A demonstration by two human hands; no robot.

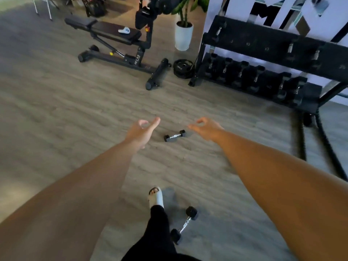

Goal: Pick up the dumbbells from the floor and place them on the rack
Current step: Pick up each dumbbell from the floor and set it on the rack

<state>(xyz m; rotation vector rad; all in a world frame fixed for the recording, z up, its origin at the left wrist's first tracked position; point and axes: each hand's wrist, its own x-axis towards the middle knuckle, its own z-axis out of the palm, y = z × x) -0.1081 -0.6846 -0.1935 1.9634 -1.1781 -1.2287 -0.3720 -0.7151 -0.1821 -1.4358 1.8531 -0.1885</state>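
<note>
Two small black hex dumbbells with chrome handles lie on the grey wood floor. One dumbbell (174, 136) lies ahead, between my outstretched hands. The other dumbbell (185, 224) lies close to my foot at the bottom. My left hand (142, 130) hovers left of the far dumbbell, fingers loosely curled, holding nothing. My right hand (206, 127) hovers just right of it, also empty with curled fingers. The black two-tier dumbbell rack (263, 46) stands at the upper right; its lower shelf holds several dumbbells, and its upper shelf holds a few with gaps between them.
A black adjustable bench (113, 34) stands at the back left with a white object on its pad. A weight plate (183, 67) lies by the rack's left foot. A white plant pot (183, 35) stands behind. A thick black rope (323, 147) runs along the floor at right.
</note>
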